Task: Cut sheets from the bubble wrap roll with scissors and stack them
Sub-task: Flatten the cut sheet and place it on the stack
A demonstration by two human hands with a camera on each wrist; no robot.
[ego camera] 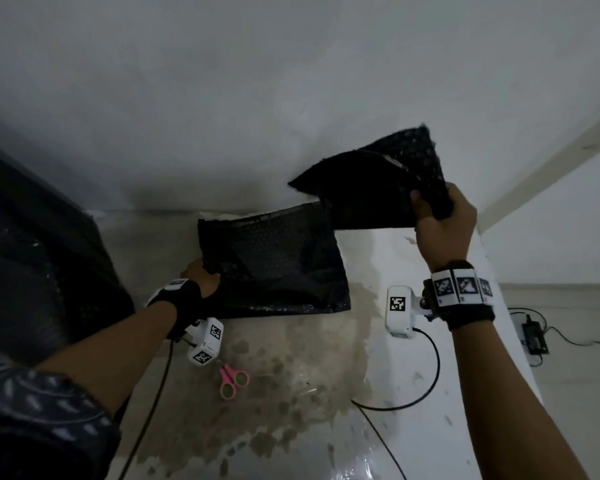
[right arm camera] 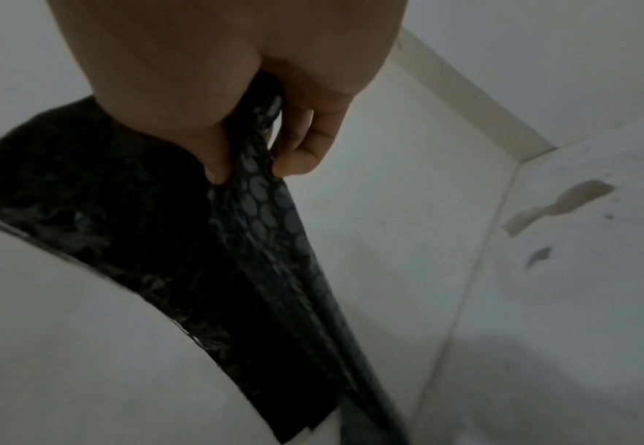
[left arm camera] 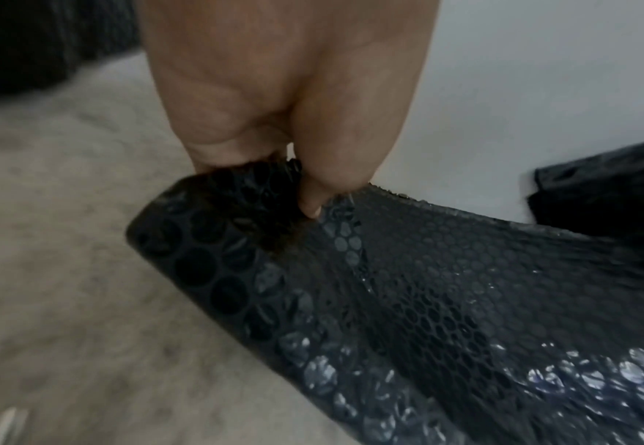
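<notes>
Two black bubble-wrap sheets are in hand. The left hand (ego camera: 201, 277) pinches the near-left corner of the lower sheet (ego camera: 274, 261); the left wrist view shows the thumb (left arm camera: 312, 168) pressing the bunched edge against the curled fingers (left arm camera: 213, 120), with the wrap running away to the right of them. This sheet lies mostly on the table (ego camera: 430, 427), its left side lifted at the pinch. The right hand (ego camera: 444, 223) is raised further right and holds the upper sheet (ego camera: 371, 188) off the table. In the right wrist view the thumb (right arm camera: 206, 150) and curled fingers (right arm camera: 304, 144) clamp a gathered fold of wrap between them, and the sheet spreads beyond the fingertips. From the head view it hangs up and left of the hand, its near-left edge overlapping the far-right corner of the lower sheet; I cannot tell whether they touch. Pink scissors (ego camera: 232, 381) lie on the table, near, apart from both hands. The dark roll (ego camera: 32, 254) stands at the left.
</notes>
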